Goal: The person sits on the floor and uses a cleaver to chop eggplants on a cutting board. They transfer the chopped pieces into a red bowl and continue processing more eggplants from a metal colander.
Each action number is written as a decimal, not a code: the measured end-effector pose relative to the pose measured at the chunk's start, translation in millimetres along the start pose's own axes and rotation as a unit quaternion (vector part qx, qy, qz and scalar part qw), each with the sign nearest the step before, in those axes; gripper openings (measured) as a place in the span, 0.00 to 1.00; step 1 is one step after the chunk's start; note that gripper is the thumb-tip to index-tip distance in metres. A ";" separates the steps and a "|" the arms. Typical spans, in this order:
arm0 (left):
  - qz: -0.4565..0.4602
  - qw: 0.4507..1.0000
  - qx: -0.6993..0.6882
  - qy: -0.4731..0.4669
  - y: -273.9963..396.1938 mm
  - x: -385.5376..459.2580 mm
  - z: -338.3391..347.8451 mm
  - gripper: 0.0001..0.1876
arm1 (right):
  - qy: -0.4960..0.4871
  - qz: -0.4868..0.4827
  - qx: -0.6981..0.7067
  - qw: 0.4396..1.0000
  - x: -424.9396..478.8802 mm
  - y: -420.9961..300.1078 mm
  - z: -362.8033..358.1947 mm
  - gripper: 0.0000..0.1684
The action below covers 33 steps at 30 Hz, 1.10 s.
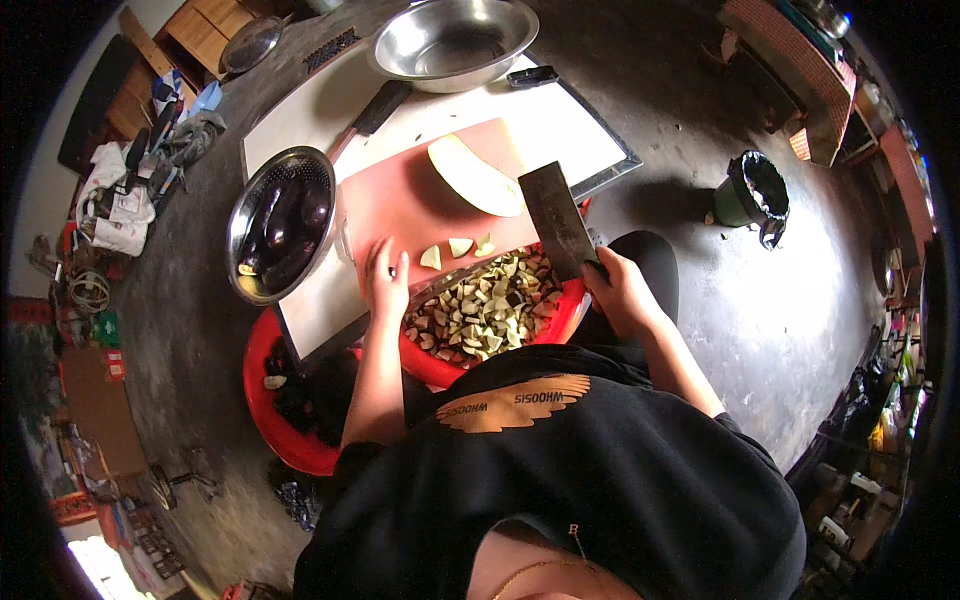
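My right hand [621, 289] grips the handle of a cleaver [556, 217], its broad blade raised near the right edge of a pink cutting board [375, 202]. My left hand [388, 281] rests at the board's lower left, fingers apart, holding nothing visible. A long piece of peeled eggplant [474, 176] lies on the board, with several small cut pieces [460, 247] along its near edge. Just below, a red basin [566, 315] is filled with chopped eggplant chunks [487, 304]. Left of the board, a tilted steel colander [319, 281] holds whole dark eggplants [289, 217].
An empty-looking steel bowl [455, 52] stands at the far edge of the white table [300, 112]. A dark-handled knife [381, 107] lies between bowl and colander. Another red basin [262, 405] with dark scraps is lower left. A lined bin [742, 199] stands right on the floor.
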<state>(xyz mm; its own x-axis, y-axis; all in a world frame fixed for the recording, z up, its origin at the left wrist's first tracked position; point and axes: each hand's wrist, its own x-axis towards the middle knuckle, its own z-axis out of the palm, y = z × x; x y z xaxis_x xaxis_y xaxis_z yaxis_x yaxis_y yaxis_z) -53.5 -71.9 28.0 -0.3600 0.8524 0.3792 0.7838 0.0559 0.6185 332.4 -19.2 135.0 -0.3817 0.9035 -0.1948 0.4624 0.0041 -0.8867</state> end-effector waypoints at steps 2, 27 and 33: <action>0.001 0.996 -0.055 -0.069 3.7 -10.6 10.1 0.25 | -0.025 0.069 -0.002 0.997 -1.8 -14.5 -0.6 0.12; -0.115 0.970 -0.215 0.014 50.8 104.3 115.8 0.41 | 0.089 -0.134 -0.173 0.972 47.9 -12.2 13.2 0.13; -0.324 0.907 -0.231 -0.136 49.3 158.3 121.9 0.47 | 0.130 -0.162 -0.152 0.966 60.2 -14.8 23.5 0.11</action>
<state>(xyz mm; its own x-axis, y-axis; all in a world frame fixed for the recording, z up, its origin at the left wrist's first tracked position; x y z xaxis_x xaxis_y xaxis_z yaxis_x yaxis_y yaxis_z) -10.2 129.1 34.6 -0.4819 0.8190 -0.3113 0.1346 0.4203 0.8974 283.8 25.0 126.5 -0.3502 0.9106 0.2194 0.5813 0.3950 -0.7114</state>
